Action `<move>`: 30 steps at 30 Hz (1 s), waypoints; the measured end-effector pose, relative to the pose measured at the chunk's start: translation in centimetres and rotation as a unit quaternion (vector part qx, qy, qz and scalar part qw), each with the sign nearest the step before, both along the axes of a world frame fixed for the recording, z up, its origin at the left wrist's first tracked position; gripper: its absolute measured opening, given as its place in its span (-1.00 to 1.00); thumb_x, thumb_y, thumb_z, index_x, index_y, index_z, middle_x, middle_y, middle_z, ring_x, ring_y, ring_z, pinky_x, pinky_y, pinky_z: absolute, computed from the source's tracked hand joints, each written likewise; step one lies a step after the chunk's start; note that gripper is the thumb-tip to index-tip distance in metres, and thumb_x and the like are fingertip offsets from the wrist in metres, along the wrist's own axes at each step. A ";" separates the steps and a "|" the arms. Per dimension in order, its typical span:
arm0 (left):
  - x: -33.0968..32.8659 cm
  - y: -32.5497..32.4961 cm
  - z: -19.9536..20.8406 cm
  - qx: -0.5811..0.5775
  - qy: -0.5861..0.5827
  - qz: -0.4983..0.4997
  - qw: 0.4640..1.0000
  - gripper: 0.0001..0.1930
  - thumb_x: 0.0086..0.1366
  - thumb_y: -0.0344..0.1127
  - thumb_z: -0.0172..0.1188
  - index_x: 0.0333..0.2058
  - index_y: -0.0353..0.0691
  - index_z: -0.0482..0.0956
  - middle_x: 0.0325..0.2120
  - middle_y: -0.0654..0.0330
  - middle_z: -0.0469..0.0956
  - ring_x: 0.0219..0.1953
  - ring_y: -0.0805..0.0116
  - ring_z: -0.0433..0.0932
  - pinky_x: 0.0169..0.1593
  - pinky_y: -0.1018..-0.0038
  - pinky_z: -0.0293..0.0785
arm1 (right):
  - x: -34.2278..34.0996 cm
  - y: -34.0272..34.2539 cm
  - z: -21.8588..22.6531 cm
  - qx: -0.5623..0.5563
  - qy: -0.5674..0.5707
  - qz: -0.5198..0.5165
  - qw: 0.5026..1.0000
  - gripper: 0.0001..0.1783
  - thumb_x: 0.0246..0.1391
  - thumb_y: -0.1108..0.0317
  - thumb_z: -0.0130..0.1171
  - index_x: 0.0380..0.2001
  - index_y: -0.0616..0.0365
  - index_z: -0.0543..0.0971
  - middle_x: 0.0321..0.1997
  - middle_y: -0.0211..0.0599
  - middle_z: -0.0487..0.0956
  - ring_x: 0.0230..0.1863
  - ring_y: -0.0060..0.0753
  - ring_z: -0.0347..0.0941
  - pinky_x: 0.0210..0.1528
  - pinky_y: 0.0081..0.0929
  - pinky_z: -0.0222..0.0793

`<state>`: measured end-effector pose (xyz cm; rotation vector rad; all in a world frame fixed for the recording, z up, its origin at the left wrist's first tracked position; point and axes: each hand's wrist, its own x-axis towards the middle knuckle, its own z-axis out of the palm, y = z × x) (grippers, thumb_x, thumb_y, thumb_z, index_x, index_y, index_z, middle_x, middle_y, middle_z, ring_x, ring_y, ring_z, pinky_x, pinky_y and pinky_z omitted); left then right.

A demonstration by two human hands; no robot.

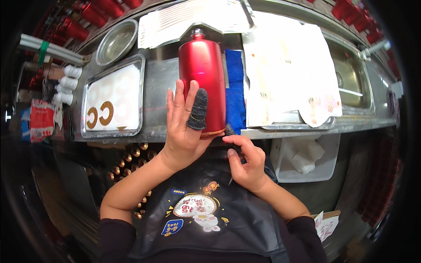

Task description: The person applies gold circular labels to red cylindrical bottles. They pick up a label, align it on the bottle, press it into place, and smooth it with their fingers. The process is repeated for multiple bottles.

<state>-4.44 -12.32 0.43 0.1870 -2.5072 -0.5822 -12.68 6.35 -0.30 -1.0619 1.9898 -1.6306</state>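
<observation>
A glossy red bottle (199, 65) lies on the metal counter, its dark neck pointing away from me and its base at the front edge. My left hand (184, 129) rests against the bottle's lower left side, fingers stretched out and apart. A dark grey finger cover (198, 108) with a thin band sits on its index finger. The left thumb reaches across under the base, with another grey cover (230, 130) at its tip. Close to that tip is my right hand (247, 164), fingers curled and index tip near the base; anything held there is too small to make out.
A blue cloth (235, 96) lies right of the bottle, beside white sheets (285, 74) and a sink (351, 76). To the left are a metal tray (141, 92) with gold curved decals and a round bowl (116, 41). A white bin (280, 164) stands below the counter.
</observation>
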 end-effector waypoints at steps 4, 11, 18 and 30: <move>1.4 -0.1 -1.5 0.104 -0.007 0.022 0.994 0.05 0.06 -0.04 0.52 0.40 -0.39 0.14 0.40 -0.33 0.11 0.45 -0.28 0.12 0.40 -0.27 -0.07 | -0.1 0.1 0.0 0.041 0.046 0.022 0.998 -0.66 0.02 0.71 0.12 -0.09 0.34 0.58 -0.13 -0.18 0.66 -0.60 -0.64 0.44 -0.52 -0.67 0.35; 1.5 0.0 -0.9 0.106 0.014 0.028 0.994 -0.05 0.02 -0.07 0.54 0.32 -0.35 0.31 0.35 -0.23 0.26 0.39 -0.22 0.25 0.41 -0.25 -0.08 | -0.2 -0.1 1.1 0.052 0.002 -0.018 0.998 -0.69 0.02 0.64 0.20 -0.12 0.29 0.61 -0.35 -0.23 0.64 -0.64 -0.56 0.43 -0.52 -0.63 0.31; -0.9 0.7 1.6 0.028 0.022 0.007 0.999 -0.33 -0.05 -0.21 0.51 0.09 -0.27 0.59 0.22 0.02 0.50 0.38 -0.06 0.31 0.41 -0.22 -0.06 | -0.9 -0.7 3.2 0.038 0.010 -0.076 0.996 -0.75 0.13 0.66 0.17 -0.11 0.30 0.65 -0.26 -0.45 0.51 -0.50 -0.82 0.28 -0.42 -0.77 0.18; 0.2 0.8 0.6 0.132 0.017 -0.024 0.991 -0.10 -0.07 -0.35 0.54 0.31 -0.25 0.36 0.34 -0.04 0.35 0.47 -0.06 0.14 0.43 -0.24 -0.39 | 0.7 -1.1 4.1 0.074 -0.036 -0.083 0.993 -0.62 0.03 0.61 0.25 -0.03 0.21 0.68 -0.32 -0.36 0.47 -0.62 -0.71 0.16 -0.50 -0.67 0.13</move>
